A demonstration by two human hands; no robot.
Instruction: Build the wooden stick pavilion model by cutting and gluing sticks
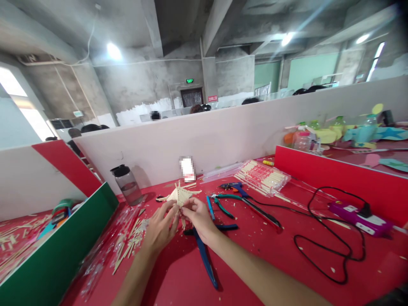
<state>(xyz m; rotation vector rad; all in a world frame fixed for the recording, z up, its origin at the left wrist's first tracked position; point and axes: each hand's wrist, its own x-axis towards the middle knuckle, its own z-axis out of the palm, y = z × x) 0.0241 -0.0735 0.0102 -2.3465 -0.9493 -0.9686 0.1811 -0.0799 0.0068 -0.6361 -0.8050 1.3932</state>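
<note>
Both my hands meet at a small pale structure of wooden sticks in the middle of the red table. My left hand grips its near left side, fingers bent against it. My right hand pinches its near right side with thumb and finger. Whether a loose stick is between those fingertips is too small to tell. Beneath and beside my right hand lie dark blue-handled pliers. Just right of it are a light blue pen-like tool and teal-handled pliers.
A water bottle stands back left, near scattered sticks and plastic wrappers. A blue glue gun, bundled sticks, a black cable and a purple power strip lie right. Green and red dividers flank the table.
</note>
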